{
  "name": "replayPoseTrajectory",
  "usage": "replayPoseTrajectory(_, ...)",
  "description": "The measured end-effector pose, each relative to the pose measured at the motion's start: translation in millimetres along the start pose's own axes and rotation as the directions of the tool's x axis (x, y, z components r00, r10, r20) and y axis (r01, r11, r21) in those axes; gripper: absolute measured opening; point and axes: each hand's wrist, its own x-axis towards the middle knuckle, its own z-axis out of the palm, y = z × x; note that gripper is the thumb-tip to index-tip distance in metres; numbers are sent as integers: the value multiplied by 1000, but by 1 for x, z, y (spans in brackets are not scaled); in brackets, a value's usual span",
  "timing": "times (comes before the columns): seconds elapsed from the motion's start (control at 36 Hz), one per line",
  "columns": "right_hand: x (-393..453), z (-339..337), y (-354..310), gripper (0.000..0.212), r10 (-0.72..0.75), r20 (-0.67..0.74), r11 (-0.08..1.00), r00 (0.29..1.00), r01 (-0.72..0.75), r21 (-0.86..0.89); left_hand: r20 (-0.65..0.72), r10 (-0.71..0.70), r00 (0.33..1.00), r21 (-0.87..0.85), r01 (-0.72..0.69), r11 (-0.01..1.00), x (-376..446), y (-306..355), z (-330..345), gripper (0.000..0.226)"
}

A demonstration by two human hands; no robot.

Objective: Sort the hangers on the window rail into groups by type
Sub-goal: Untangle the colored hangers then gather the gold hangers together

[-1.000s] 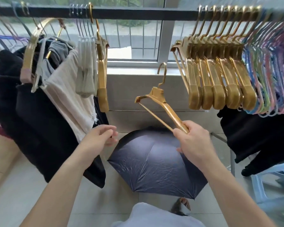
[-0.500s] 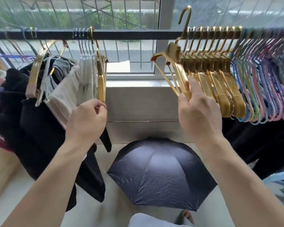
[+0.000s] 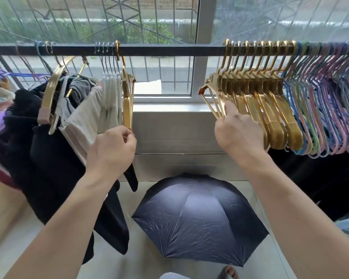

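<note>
A black window rail (image 3: 169, 50) runs across the view. At its right hangs a packed group of gold hangers (image 3: 270, 109), then many thin coloured hangers (image 3: 330, 109). My right hand (image 3: 238, 133) grips the lower arm of the leftmost gold hanger (image 3: 210, 91), whose hook sits over the rail. Left of centre a single gold hanger (image 3: 127, 101) hangs beside several white hangers (image 3: 109, 93). My left hand (image 3: 113, 150) is curled round that single gold hanger's lower end.
Dark and pale clothes (image 3: 54, 150) hang on mixed hangers at the left. An open dark umbrella (image 3: 197, 218) lies on the tiled floor below. Black garments (image 3: 320, 178) hang under the right group. A stretch of bare rail lies between the two hanger groups.
My right hand lifted the gold hanger from below and hooked it on the rail at the left end of the gold group. My left hand rose to the single gold hanger.
</note>
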Motion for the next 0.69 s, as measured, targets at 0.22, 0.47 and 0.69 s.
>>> replayPoseTrajectory(0.22,8,-19,-15,68,58,271,964,961,16,-264,67,84,994,150,-93,984,18,13,-12,21)
replayPoseTrajectory(0.47,18,-38,-17,81,-41,392,872,919,224,-434,235,93,968,552,-211,807,60,31,-23,18)
replayPoseTrajectory(0.69,40,-88,-51,48,-298,389,734,872,470,-490,168,-65,984,765,-88,638,53,24,4,57)
